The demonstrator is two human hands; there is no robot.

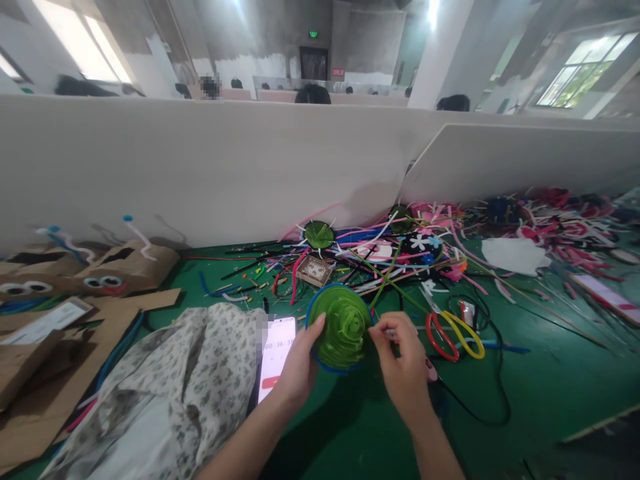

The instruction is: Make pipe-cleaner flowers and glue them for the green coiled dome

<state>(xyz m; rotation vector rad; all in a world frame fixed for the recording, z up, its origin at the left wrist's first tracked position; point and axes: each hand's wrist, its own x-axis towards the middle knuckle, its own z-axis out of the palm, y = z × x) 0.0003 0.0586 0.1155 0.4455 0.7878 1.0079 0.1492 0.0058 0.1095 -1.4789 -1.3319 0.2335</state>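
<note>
A green coiled disc [345, 333] of what looks like pipe cleaners, edged in blue, is held above the green table. My left hand [303, 353] grips its left side, thumb on the coiled face and fingers behind. At the disc's right edge my right hand [400, 350] is closed in a pinch, touching or nearly touching the blue rim. What sits between those fingertips is too small to name. Scissors [453, 332] with red and yellow handles lie right of my right hand. A phone [276, 353] showing a timer lies beside my left hand.
Several pipe cleaners in pink, white and blue [370, 247] heap along the white partition [210, 173]. Cardboard boxes with eyes [125, 267] stand left, near a patterned cloth [185, 360]. A small box [315, 271], black cord [500, 393] and second phone [607, 297] lie about.
</note>
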